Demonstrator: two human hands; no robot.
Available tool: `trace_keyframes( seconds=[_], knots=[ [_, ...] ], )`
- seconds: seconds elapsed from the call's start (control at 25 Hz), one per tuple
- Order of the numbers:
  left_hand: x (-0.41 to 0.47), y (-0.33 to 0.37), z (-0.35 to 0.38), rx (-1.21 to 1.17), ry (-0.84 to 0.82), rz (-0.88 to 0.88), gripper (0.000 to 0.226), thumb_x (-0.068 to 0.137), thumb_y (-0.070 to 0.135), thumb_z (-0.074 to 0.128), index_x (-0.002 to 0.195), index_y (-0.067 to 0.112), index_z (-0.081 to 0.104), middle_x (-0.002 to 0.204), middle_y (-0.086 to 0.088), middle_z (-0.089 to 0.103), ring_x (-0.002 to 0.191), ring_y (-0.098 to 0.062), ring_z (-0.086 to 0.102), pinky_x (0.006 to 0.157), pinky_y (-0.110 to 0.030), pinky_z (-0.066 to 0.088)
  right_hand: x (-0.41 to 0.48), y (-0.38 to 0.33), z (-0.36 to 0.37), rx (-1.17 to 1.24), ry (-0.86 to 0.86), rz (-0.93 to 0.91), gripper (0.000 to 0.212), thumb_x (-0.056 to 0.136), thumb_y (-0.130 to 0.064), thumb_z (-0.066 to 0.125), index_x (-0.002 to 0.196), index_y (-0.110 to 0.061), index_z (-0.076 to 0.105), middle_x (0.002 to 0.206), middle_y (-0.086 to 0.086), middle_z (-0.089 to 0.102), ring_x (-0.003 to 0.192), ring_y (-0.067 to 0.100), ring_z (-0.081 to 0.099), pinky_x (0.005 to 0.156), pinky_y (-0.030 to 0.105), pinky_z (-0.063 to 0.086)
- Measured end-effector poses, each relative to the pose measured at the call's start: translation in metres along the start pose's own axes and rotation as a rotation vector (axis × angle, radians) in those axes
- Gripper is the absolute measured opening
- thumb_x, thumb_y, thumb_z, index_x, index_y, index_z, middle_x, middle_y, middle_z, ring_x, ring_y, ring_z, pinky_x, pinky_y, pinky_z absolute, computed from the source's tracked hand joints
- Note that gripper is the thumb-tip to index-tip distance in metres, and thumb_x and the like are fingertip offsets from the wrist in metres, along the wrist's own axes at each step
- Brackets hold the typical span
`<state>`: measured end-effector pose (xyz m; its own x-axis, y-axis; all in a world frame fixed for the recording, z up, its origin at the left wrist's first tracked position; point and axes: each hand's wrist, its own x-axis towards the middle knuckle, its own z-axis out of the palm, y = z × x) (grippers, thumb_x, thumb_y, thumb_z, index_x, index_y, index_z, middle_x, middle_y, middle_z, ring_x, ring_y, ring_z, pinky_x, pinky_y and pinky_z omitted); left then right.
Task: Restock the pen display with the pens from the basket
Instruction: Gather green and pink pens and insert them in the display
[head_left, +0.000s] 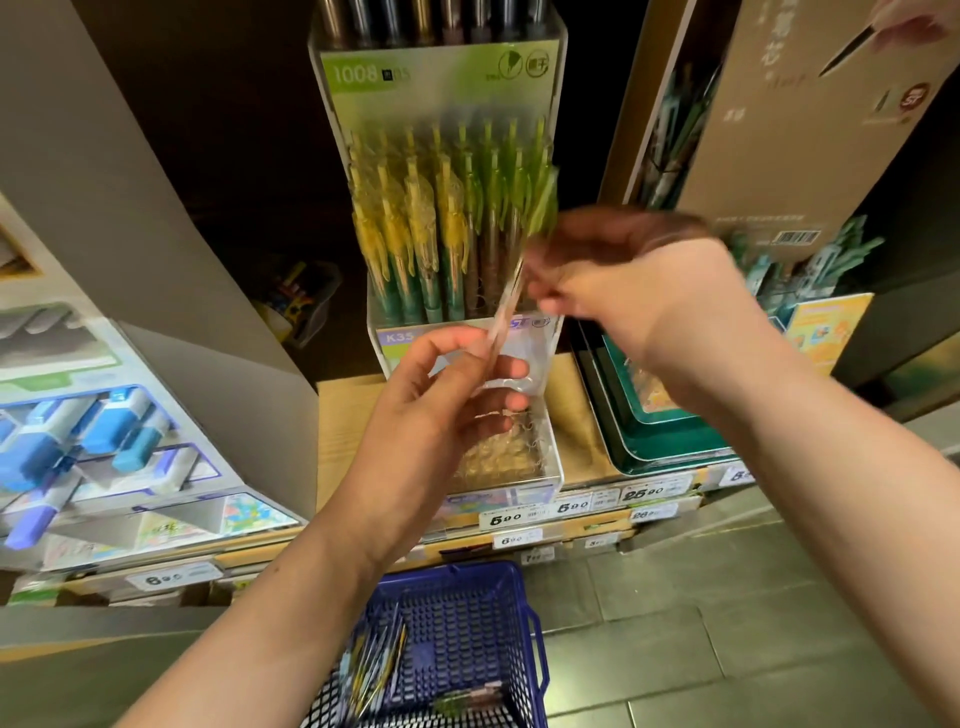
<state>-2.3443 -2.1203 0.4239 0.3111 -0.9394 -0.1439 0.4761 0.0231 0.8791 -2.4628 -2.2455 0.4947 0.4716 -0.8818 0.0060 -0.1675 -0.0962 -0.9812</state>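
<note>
A display (104, 431) of blue-capped stationery stands left; teal trays (670, 436) lie right; price tags (506, 518) line the shelf edge.

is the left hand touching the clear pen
Touching. Head view shows the left hand pinching the clear pen at its lower end.

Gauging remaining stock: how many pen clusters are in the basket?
2: left cluster by the basket wall, right cluster nearer the camera; the frame edge may hide more.

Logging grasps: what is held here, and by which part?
The left hand pinches a clear pen near its lower end. The blurred right hand is at its upper end; whether it grips cannot be told.
</note>
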Motion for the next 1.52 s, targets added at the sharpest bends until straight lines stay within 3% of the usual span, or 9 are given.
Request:
trace_keyframes(
  seconds=[0.12, 0.44, 0.68, 0.88, 1.08, 1.16, 1.24, 1.36, 1.52],
  knots=[
    [-0.005, -0.004, -0.01, 0.002, 0.027, -0.027, 0.031, 0.091, 0.021, 0.066, 0.12, 0.013, 0.056, 0.102, -0.011, 0.074, 0.084, -0.023, 0.068, 0.075, -0.028, 0.056, 0.02, -0.021, -0.006, 0.095, 0.079, -0.171, 0.012, 0.09, -0.008, 0.073, 0.087, -0.02, 0.072, 0.07, -0.003, 0.075, 0.073, 0.016, 0.075, 0.072, 0.028, 0.062],
    [-0.01, -0.006, -0.021, 0.04, 0.057, -0.031, 0.037, 0.088, 0.017, 0.068, 0.124, 0.014, 0.058, 0.1, -0.01, 0.073, 0.083, -0.022, 0.065, 0.078, -0.033, 0.051, 0.037, -0.023, 0.014, -0.402, 0.07, -0.276, 0.014, 0.09, -0.029, 0.071, 0.084, -0.017, 0.074, 0.081, 0.001, 0.077, 0.08, 0.02, 0.074, 0.085, 0.044, 0.059],
    [-0.013, -0.007, -0.026, 0.059, 0.075, -0.038, 0.034, 0.09, 0.014, 0.068, 0.122, 0.012, 0.057, 0.094, -0.007, 0.072, 0.076, -0.019, 0.063, 0.075, -0.033, 0.049, 0.03, -0.014, 0.03, -0.823, -0.019, -0.254, 0.023, 0.094, -0.041, 0.065, 0.105, -0.023, 0.076, 0.098, -0.002, 0.076, 0.092, 0.017, 0.069, 0.078, 0.021, 0.045],
    [-0.016, -0.008, -0.032, 0.081, 0.065, -0.051, 0.038, 0.085, 0.021, 0.069, 0.121, 0.014, 0.06, 0.095, -0.006, 0.071, 0.08, -0.02, 0.062, 0.076, -0.034, 0.049, 0.028, -0.011, 0.033, -0.82, 0.026, -0.258, 0.024, 0.096, -0.039, 0.063, 0.109, -0.024, 0.076, 0.105, -0.002, 0.076, 0.098, 0.017, 0.068, 0.082, 0.021, 0.043],
    [-0.025, 0.001, -0.028, 0.084, 0.022, -0.055, 0.021, 0.093, 0.019, 0.063, 0.114, 0.017, 0.061, 0.093, -0.006, 0.071, 0.078, -0.021, 0.062, 0.074, -0.031, 0.05, 0.021, -0.009, 0.033, -0.942, -0.011, -0.269, 0.021, 0.096, -0.031, 0.062, 0.108, -0.023, 0.077, 0.108, 0.001, 0.076, 0.101, 0.022, 0.067, 0.068, 0.015, 0.032],
    [-0.032, 0.012, -0.026, 0.086, -0.011, -0.062, 0.025, 0.089, 0.023, 0.064, 0.113, 0.018, 0.062, 0.093, -0.006, 0.071, 0.08, -0.022, 0.062, 0.074, -0.031, 0.051, 0.016, -0.016, 0.029, -0.966, -0.01, -0.237, 0.021, 0.094, -0.023, 0.06, 0.105, -0.021, 0.078, 0.106, 0.004, 0.075, 0.102, 0.025, 0.067, 0.073, 0.019, 0.038],
    [-0.039, 0.022, -0.025, 0.099, -0.034, -0.051, 0.022, 0.092, 0.022, 0.065, 0.114, 0.016, 0.062, 0.094, -0.008, 0.071, 0.081, -0.023, 0.062, 0.076, -0.034, 0.05, 0.009, -0.022, 0.025, -0.799, 0.065, -0.159, 0.021, 0.092, -0.017, 0.059, 0.098, -0.021, 0.078, 0.097, 0.003, 0.076, 0.096, 0.025, 0.069, 0.078, 0.024, 0.05],
    [-0.048, 0.033, -0.025, 0.114, -0.033, -0.03, 0.017, 0.095, 0.024, 0.061, 0.11, 0.017, 0.064, 0.095, -0.01, 0.07, 0.081, -0.024, 0.063, 0.077, -0.037, 0.05, -0.02, -0.027, 0.027, -0.205, 0.154, 0.006, 0.015, 0.09, -0.015, 0.064, 0.088, -0.024, 0.075, 0.089, 0.005, 0.077, 0.086, 0.021, 0.073, 0.084, 0.039, 0.06],
    [-0.071, 0.029, -0.04, 0.129, 0.057, 0.003, 0.012, 0.099, 0.023, 0.057, 0.103, 0.018, 0.066, 0.089, -0.01, 0.07, 0.076, -0.024, 0.062, 0.071, -0.033, 0.05, -0.077, -0.014, 0.048, 0.166, -0.089, 0.035, 0.015, 0.096, -0.032, 0.065, 0.104, -0.021, 0.072, 0.1, 0.002, 0.075, 0.084, 0.013, 0.073, 0.071, 0.027, 0.059]
  ],
)
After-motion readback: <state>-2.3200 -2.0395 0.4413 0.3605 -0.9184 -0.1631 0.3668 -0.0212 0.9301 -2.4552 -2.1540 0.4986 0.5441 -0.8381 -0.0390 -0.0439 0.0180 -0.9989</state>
